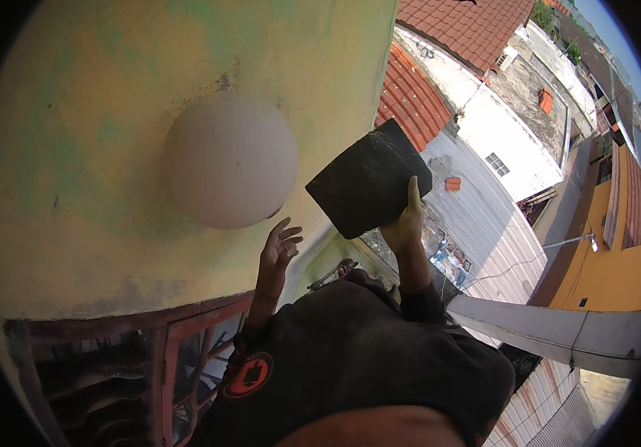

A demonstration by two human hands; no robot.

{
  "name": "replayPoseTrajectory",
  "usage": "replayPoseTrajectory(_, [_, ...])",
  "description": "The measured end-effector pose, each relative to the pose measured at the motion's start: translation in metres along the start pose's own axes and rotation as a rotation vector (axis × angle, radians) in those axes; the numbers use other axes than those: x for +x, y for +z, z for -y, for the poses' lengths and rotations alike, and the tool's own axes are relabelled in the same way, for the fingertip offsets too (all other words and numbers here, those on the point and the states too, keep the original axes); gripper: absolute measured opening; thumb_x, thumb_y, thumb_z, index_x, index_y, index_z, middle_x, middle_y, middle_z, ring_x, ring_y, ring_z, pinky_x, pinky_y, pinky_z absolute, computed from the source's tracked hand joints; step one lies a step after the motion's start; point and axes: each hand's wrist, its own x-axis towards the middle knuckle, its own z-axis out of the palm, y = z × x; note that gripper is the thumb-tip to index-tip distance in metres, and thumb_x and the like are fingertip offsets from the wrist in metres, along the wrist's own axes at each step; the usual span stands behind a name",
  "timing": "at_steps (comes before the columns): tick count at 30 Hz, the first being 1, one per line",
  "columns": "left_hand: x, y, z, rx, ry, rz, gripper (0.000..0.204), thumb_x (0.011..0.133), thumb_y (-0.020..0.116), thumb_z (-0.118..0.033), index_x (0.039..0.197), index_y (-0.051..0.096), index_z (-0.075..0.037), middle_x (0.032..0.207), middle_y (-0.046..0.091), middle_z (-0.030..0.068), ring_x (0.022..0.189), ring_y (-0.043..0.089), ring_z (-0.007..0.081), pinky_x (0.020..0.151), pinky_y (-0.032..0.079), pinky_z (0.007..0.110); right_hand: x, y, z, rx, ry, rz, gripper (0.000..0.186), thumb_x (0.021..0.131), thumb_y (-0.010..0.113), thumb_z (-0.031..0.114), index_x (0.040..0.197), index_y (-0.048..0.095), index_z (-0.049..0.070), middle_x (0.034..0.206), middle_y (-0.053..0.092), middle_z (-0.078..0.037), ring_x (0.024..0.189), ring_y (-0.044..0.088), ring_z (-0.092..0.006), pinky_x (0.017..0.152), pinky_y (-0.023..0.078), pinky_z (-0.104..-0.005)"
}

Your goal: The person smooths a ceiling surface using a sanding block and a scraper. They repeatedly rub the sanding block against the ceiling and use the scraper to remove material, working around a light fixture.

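Observation:
My right hand (pixel 408 220) grips a dark, matte black, block-like object (pixel 369 179) by its lower right edge. The thumb lies over its near face and the other fingers are hidden behind it. What kind of thing it is I cannot make out. Free of any object, my left hand (pixel 281 246) is raised with its fingers apart and slightly bent. It is just below a large white globe lamp (pixel 231 160) that stands out from the yellow-green wall (pixel 89 149). A small gap shows between the fingers and the globe.
Below the globe is a red-brown framed window (pixel 164 365) with a pane swung outward. A pale concrete beam (pixel 551 335) crosses at the lower right. Beyond it, far below, lie a corrugated metal roof (pixel 484 231), tiled roofs (pixel 469 30) and an orange building (pixel 604 253).

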Motion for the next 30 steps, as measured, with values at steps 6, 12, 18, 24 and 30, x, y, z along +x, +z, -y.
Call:
replayPoseTrajectory(6, [0.033,0.043,-0.027,-0.442,-0.334,0.148,0.076,0.098,0.057,-0.057,0.155,0.034,-0.011,0.147,0.05,0.0113,0.131,0.052,0.0275,0.103,0.046,0.048,-0.024,-0.005,-0.03,0.011,0.191,0.004,0.055,0.107,0.048,0.044,0.146,0.047,0.005,0.139,0.059,-0.015,0.13,0.056,-0.0298,0.108,0.045,-0.0431])
replayPoseTrajectory(12, [0.038,0.06,0.0,-0.577,-0.274,0.022,0.071,0.089,0.078,-0.04,0.145,0.045,-0.009,0.138,0.056,0.0057,0.125,0.055,0.0191,0.106,0.046,0.04,-0.042,-0.013,-0.071,-0.278,0.294,-0.108,0.047,0.106,0.056,0.035,0.141,0.05,0.005,0.135,0.061,-0.011,0.121,0.061,-0.0223,0.1,0.052,-0.0394])
replayPoseTrajectory(18, [0.031,0.05,0.001,-0.177,0.064,-0.201,0.062,0.08,0.088,-0.015,0.13,0.054,-0.002,0.117,0.066,0.0092,0.108,0.065,0.018,0.096,0.054,0.035,-0.034,-0.04,-0.035,-0.316,0.037,0.083,0.055,0.106,0.054,0.033,0.15,0.042,0.002,0.139,0.058,-0.017,0.125,0.058,-0.024,0.105,0.048,-0.04])
replayPoseTrajectory(24, [0.021,0.046,0.003,-0.096,0.12,-0.124,0.067,0.075,0.09,-0.013,0.129,0.052,-0.001,0.116,0.066,0.0107,0.106,0.065,0.0186,0.094,0.055,0.034,-0.032,-0.028,-0.001,-0.771,-0.066,0.318,0.073,0.098,0.066,0.038,0.154,0.034,0.004,0.14,0.058,-0.019,0.125,0.06,-0.0283,0.105,0.047,-0.0445])
replayPoseTrajectory(30, [0.016,0.053,0.014,-0.312,0.089,-0.079,0.084,0.078,0.088,-0.014,0.145,0.04,0.001,0.129,0.058,0.0145,0.115,0.061,0.021,0.1,0.052,0.033,-0.037,-0.019,-0.022,-0.758,-0.072,0.112,0.038,0.097,0.069,0.013,0.13,0.06,-0.002,0.11,0.072,-0.012,0.099,0.069,-0.015,0.086,0.053,-0.0285])
